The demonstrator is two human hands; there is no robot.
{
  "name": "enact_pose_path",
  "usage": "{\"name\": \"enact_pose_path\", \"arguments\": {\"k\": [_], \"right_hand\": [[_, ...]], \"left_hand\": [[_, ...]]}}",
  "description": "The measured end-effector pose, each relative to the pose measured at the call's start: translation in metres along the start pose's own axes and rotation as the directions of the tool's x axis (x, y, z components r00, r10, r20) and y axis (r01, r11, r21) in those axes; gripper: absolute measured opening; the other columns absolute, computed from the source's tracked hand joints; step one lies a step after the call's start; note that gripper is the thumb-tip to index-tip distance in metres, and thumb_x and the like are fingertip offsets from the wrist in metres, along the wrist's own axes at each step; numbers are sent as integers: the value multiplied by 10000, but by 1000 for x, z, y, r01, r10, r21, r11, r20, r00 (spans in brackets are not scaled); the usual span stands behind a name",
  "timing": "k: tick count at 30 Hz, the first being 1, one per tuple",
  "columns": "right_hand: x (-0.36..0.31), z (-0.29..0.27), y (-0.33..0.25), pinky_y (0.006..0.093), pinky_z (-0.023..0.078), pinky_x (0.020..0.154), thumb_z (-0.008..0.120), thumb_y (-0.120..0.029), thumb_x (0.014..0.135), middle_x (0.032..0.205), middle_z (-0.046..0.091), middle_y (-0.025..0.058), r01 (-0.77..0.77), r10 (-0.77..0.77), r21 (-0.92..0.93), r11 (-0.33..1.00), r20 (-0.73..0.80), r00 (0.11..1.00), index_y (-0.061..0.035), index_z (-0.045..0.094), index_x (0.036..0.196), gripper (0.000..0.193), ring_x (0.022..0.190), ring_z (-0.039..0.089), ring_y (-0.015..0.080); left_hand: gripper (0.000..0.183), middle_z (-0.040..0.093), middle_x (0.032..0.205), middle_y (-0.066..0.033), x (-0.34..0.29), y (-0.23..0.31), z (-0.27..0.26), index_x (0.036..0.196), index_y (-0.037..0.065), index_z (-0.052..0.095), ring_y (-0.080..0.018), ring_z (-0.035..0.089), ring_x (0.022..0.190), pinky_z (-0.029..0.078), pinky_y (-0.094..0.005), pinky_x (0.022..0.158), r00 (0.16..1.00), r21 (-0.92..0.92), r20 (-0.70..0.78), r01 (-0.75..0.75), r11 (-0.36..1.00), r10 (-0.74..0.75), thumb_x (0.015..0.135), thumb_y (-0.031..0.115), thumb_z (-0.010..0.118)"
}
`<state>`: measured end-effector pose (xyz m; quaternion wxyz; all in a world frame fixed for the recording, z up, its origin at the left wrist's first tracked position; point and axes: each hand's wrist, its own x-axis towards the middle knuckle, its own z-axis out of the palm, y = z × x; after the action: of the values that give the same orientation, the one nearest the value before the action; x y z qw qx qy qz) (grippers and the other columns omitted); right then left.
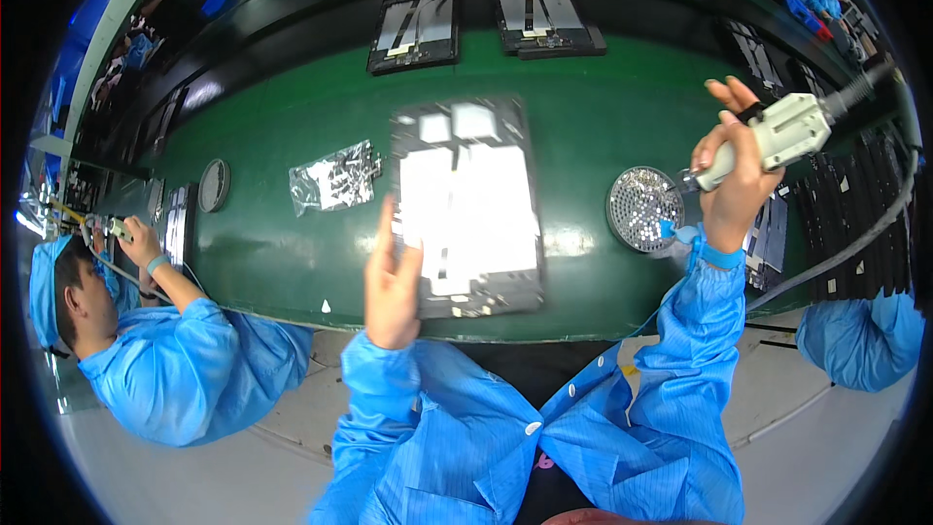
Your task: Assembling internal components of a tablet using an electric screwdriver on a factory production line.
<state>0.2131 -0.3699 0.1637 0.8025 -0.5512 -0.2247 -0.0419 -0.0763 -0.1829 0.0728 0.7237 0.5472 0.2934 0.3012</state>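
An opened tablet (476, 214) with a black frame and bright silver panels is in front of me, slightly smeared by motion. My left hand (393, 297) grips its lower left edge, with the thumb over the face and fingers along the side. In my right hand (736, 170) is a pale electric screwdriver (777, 141), held nearly level with its bit pointing left. The bit is over the right side of a round dish (622, 209) with many small shiny screws in a perforated plate. A blue strap (719, 255) circles my right wrist.
A clear bag (335, 180) of small parts lies left of the tablet. Two opened tablets (416, 27) stand at the back. Dark panels (855, 204) are stacked at right, crossed by the screwdriver's cable (875, 219). A co-worker (185, 360) sits at left near another round dish (214, 185).
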Motion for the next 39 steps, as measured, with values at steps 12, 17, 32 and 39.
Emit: {"name": "enact_pose_path", "arguments": {"k": [12,17,32,39], "right_hand": [[-6,-11,10,241,425,451,607,-23,875,1103,708,240,48,-34,-149,988,98,995,136,612,1204,366,451,502,96],[-8,-16,16,247,419,449,664,-108,905,766,691,127,30,-12,-174,984,107,994,101,666,1148,320,459,509,96],[-8,-24,23,242,411,476,683,-127,888,560,565,40,49,-37,-264,963,47,998,69,692,1137,317,465,513,90],[-8,-29,28,244,411,470,676,-110,889,595,591,59,58,-38,-221,974,95,995,88,680,1145,323,466,509,95]], "left_hand": [[507,592,1107,-141,-25,-22,8,1399,92,567,-248,541,1043,435,-365,926,970,829,136,-222,512,201,925,222,693],[216,606,1107,-50,74,9,-48,1019,146,735,-291,558,1057,347,-442,933,760,931,273,-362,35,590,870,302,746],[270,742,985,-47,132,46,-175,1099,-8,669,-93,662,856,502,-222,690,923,658,-134,-189,729,361,976,231,687],[289,738,1017,-45,120,60,-156,1120,-2,649,-76,655,863,493,-214,664,910,587,-145,-236,774,388,981,249,680]]}}
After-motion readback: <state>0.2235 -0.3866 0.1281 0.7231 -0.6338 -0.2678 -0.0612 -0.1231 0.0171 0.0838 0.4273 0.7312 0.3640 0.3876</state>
